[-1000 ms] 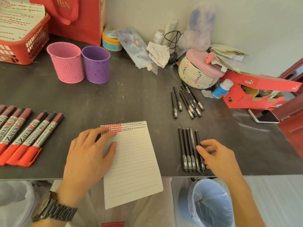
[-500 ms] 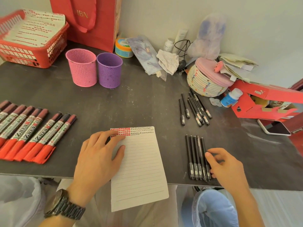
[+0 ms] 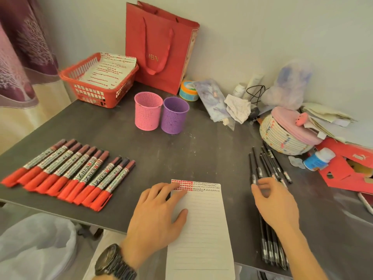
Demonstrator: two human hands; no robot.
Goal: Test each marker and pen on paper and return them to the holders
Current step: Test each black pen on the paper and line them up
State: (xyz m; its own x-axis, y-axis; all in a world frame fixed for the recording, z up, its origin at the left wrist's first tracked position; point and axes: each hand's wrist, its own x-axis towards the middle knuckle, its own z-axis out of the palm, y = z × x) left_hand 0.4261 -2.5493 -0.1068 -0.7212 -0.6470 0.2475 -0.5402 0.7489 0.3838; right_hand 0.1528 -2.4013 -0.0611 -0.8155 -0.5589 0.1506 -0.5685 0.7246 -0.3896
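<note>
1. The right hand [image 3: 274, 203] has left the near pens [image 3: 270, 249] at the table edge. It now hovers between them and the far pens [image 3: 266, 164], fingers loosely spread and blurred, apparently holding nothing.
2. The left hand [image 3: 159, 215] stays flat on the paper [image 3: 201, 229], fingers spread, pinning it.
3. The markers [image 3: 70, 170] lie in a row on the left. Nothing sticks out of the pink holder [image 3: 148, 114] or purple holder [image 3: 175, 116].
4. A far pen is probably the next pick; returning has not begun.
</note>
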